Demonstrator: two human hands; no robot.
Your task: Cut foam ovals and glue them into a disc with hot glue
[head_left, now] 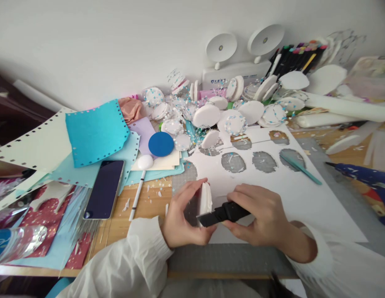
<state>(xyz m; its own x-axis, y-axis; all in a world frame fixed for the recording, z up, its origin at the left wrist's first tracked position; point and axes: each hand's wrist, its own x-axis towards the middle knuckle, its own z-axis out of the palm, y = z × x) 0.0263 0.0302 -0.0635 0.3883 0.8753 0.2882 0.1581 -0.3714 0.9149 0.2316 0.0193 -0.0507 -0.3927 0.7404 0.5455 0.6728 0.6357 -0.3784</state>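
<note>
A white foam disc [205,198] stands on edge between the thumb and fingers of my left hand [182,219]. In my right hand [263,213] is a black utility knife [226,213], its blade pointing left at the lower edge of the disc. Beneath both hands lies a white foam sheet [307,200] with several rough round holes cut through it, on a grey cutting mat [229,258]. The side of the disc facing my right hand looks uneven.
Many white discs [207,116] are piled behind the sheet. A teal knife [300,167] rests on the sheet. At right is a blue glue gun [359,174]; at left, a phone [104,189], a white stick [138,194] and coloured sheets [96,132].
</note>
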